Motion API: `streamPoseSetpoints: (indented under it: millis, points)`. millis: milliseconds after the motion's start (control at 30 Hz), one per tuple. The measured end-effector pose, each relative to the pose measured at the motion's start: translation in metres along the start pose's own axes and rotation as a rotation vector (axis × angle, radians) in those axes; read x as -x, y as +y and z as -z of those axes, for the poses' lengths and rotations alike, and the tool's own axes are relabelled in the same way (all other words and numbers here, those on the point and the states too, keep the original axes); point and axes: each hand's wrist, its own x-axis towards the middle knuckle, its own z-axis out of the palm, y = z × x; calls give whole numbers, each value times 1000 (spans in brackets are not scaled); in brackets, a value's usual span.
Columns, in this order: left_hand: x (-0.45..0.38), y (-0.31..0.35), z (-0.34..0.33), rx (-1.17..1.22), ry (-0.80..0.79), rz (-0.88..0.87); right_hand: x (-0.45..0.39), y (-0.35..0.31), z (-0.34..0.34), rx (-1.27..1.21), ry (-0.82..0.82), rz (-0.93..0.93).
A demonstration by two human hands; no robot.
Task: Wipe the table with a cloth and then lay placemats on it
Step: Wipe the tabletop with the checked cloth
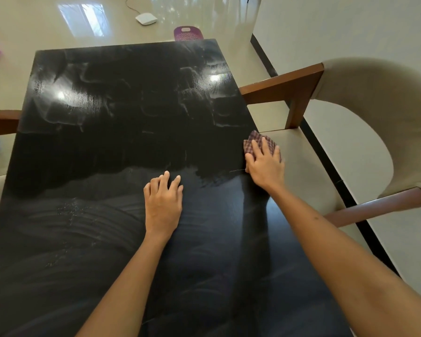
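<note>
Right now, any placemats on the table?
No, the black table bears only the left hand and the right hand pressing the checked cloth.

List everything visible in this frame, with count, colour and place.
table: 1, black, centre, streaked with wipe marks
cloth: 1, dark red check, table's right edge, under the right hand
chair: 1, cream with brown wood arms, right of the table
basket: 1, purple, floor beyond the far edge
white device: 1, floor, far, with cable
left hand: resting on the table, fingers loosely bent
right hand: pressing flat on the cloth
</note>
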Motion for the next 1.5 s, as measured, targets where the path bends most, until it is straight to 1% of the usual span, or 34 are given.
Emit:
streamPoseSetpoints:
  millis: [67, 133, 200, 333, 367, 433, 500, 533, 667, 733, 800, 867, 900, 933, 1100, 1167, 1200, 1267, 1400, 1500]
  points:
    - [0, 1, 1, -2, -8, 7, 5, 5, 0, 1, 16, -43]
    - [0, 2, 1, 6, -13, 17, 12, -7, -4, 20, 51, -18]
    - [0, 2, 2, 16, -9, 23, 25, -31, -13, 37, 63, 90]
    - [0, 2, 7, 34, 8, 47, 75, -93, -40, 72, 14, 434]
    - [1, 2, 9, 37, 13, 52, 87, -101, -46, 87, -6, 495]
    - [1, 3, 11, 44, 28, 56, 96, -100, -50, 118, -24, 534]
    - [1, 3, 10, 44, 43, 51, 89, -86, -46, 126, -13, 488]
    - [0, 3, 9, 43, 48, 44, 84, -75, -42, 119, -4, 432]
    - [0, 0, 8, 29, 56, 20, 73, -12, -23, 83, 44, 119]
    - [4, -1, 11, 2, 46, 9, 77, 11, -17, 68, 41, 25]
    - [10, -3, 15, -3, 30, 16, 81, 13, -17, 44, 35, -45]
    - [22, -6, 22, 2, 19, 35, 83, 0, -20, 0, 41, -96]
    - [28, -7, 25, 2, 17, 42, 86, -10, -21, -13, 35, -80]
    - [34, -9, 28, 1, 15, 44, 90, -20, -23, -10, 28, -27]
    - [51, -9, 38, -19, -14, 50, 144, -75, -45, 70, -25, 370]
    - [56, -6, 41, -23, -16, 49, 158, -75, -51, 113, -58, 478]
    - [58, -4, 41, -20, -17, 47, 160, -68, -50, 135, -67, 500]
    - [63, 0, 41, -19, -16, 45, 153, -45, -42, 141, -54, 453]
    - [76, 2, 43, -30, -21, 24, 137, 15, -24, 70, -8, 151]
    - [79, 3, 44, -35, -31, 21, 138, 44, -18, 54, 15, 22]
